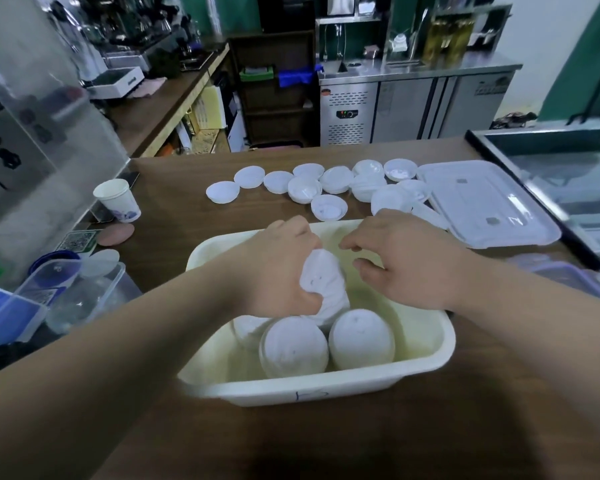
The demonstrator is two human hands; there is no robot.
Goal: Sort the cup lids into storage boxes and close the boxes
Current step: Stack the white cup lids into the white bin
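- Left hand (278,268) clasps lid stack (326,282); right hand (406,261) beside it, empty, relaxed.
- Below grip: two stacks (293,344) already in storage box (309,389).
- Beyond grip: loose lids (326,188) unsorted, box cover (482,202) off.

The storage box (312,389) is smooth cream plastic with a soft shine. The cup lids (329,207) at 12 o'clock are thin matt white plastic. The table (174,188) is dark matt wood.
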